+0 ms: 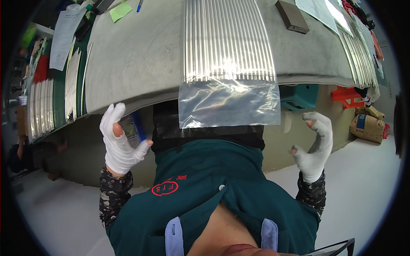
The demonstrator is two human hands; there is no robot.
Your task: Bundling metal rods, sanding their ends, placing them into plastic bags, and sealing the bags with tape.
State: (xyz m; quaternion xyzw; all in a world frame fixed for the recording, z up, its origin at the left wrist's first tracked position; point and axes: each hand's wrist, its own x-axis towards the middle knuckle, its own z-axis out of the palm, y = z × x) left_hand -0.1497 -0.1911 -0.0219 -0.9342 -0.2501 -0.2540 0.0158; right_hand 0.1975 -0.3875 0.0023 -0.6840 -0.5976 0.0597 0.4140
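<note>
A row of thin silvery metal tubes (226,38) lies side by side in a clear plastic bag (230,102) at the middle of the table. The bag's near end hangs past the table's front edge, over my lap. To its left, my left hand (121,143), in a white glove with some fingertips bare, is held up with fingers apart, near the table edge and touching nothing. My right hand (314,145), gloved the same way, is raised to the right of the bag, thumb and fingers spread around air.
Bundles of similar tubes lie at the left (42,104) and right (358,59) ends of the grey-covered table (132,59). A dark rectangular block (292,16), a green note (120,12) and a blue pen (139,5) rest farther back. Teal (300,97) and red (348,97) stools stand below.
</note>
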